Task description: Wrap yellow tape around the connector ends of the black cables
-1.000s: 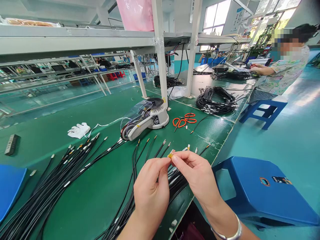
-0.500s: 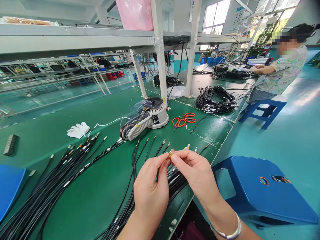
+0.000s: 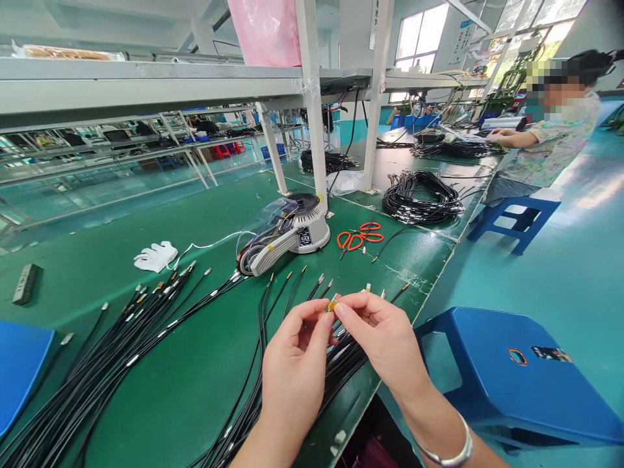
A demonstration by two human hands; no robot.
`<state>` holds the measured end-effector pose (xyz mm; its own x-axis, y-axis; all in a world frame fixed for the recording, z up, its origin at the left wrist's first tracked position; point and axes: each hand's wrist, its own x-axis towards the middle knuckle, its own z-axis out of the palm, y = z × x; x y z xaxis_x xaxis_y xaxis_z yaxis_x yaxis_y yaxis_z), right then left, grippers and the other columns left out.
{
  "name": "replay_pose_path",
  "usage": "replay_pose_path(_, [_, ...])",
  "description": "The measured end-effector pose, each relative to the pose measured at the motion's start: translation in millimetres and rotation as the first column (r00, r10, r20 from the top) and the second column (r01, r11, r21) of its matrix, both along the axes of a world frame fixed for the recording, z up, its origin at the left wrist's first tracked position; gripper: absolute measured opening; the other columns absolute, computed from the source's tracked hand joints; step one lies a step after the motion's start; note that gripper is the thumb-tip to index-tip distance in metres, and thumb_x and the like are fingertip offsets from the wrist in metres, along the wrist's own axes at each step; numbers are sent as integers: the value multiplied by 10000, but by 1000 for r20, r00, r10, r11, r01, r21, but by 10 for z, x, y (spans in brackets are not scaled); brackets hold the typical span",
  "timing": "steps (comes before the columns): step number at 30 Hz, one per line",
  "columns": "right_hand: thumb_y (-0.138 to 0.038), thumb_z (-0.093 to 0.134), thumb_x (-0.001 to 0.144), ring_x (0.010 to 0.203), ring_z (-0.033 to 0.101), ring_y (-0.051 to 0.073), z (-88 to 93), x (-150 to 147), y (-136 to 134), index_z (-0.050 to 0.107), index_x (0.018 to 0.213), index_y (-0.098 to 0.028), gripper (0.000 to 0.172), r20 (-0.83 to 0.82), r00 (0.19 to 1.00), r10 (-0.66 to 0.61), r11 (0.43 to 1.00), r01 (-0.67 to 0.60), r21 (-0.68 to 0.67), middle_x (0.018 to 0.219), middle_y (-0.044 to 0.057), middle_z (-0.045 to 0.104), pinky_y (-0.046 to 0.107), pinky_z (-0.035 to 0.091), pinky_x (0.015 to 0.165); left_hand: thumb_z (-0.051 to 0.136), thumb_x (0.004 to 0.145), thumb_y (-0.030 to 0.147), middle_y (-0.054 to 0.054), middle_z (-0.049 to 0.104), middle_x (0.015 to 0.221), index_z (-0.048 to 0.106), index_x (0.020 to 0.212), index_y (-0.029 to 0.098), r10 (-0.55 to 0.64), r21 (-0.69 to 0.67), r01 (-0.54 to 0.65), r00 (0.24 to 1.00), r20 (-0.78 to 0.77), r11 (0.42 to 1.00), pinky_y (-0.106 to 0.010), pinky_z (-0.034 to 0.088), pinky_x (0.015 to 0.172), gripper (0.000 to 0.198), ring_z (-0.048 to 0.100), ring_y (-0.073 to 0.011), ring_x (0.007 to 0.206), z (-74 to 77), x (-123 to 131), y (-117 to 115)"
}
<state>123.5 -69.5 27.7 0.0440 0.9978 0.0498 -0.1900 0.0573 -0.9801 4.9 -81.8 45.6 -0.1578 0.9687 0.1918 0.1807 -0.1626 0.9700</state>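
**Close pinch over the bench.** The left hand [image 3: 295,370] and right hand [image 3: 385,341] met near the front edge of the green bench [image 3: 185,396]. Both were narrowed to tight finger-and-thumb pinches around a small yellow-tipped cable end [image 3: 332,305], which was held in the air just above the black cables [image 3: 341,367]. Which fingers bore the hold could not be told from this view. Little had changed over the preceding second: the hands stayed together, and the cable end remained between them with only a slight shift. More cable tips fanned out ahead, toward a tape dispenser [image 3: 287,237]. Orange scissors [image 3: 353,240] lay to its right, and white gloves [image 3: 156,257] to its left. A blue stool [image 3: 511,370] stood to the right of the bench. Farther along, a co-worker [image 3: 550,140] sat beside a black cable coil [image 3: 422,198].
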Motion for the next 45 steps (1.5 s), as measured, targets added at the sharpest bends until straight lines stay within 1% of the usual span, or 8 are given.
replay_pose_path(5, [-356,686,769,705,635,164,28,1,-18,682,758,-177,180,14,1000,-11,1000,10,4,771,33,701,273,540,661,708,746,346,-1,692,658,695,749,192,-6,-47,3,998,-63,999,-189,536,569,155,645,-123,576,31,-40,-10])
replay_pose_path(12, [-351,690,786,714,648,155,31,11,-49,712,783,-196,156,-80,996,43,999,-43,5,772,12,714,257,558,664,714,727,330,-3,704,648,698,702,182,25,-105,-18,997,70,994,-190,546,571,151,676,-141,566,25,-10,-29])
replay_pose_path(17, [-408,644,832,831,673,177,-27,69,-81,721,956,-187,265,-130,989,66,998,-65,11,934,57,728,296,560,769,716,724,318,-9,717,680,700,700,181,30,-115,-23,997,65,993,-189,550,581,140,684,-144,582,57,0,-42])
replay_pose_path(21, [-443,609,854,874,656,170,-30,115,-81,632,1125,-203,362,-125,991,36,999,-36,3,1032,66,697,311,545,795,709,735,308,2,712,677,688,695,191,61,-92,-57,997,36,994,-186,540,582,126,685,-144,589,73,9,-78])
replay_pose_path(27, [-386,715,748,860,604,162,53,44,-51,603,935,-190,293,0,999,45,999,-45,24,952,31,636,299,515,785,688,750,291,8,696,655,689,696,201,70,-9,-70,997,-39,997,-188,523,577,105,667,-139,593,46,38,-98])
replay_pose_path(32, [-343,638,802,727,566,128,54,1,-68,570,776,-182,176,7,999,39,997,-40,70,790,-7,589,262,492,706,685,756,329,3,687,695,685,696,200,55,-15,-56,996,-73,998,-201,516,573,142,674,-150,614,75,12,-92])
replay_pose_path(40, [-324,623,819,743,564,129,18,57,-80,607,762,-175,160,34,999,25,994,-28,105,776,-6,598,242,468,707,705,720,395,-9,697,687,679,715,181,21,-184,-27,999,-34,983,-221,522,571,216,689,-173,604,102,-40,-66])
replay_pose_path(45, [-296,630,820,737,583,122,37,32,-101,616,752,-174,141,-22,999,50,993,-47,105,764,-12,599,237,490,720,699,721,380,-8,696,657,676,691,184,43,-133,-52,997,-71,990,-225,516,562,200,681,-169,590,97,-14,-57])
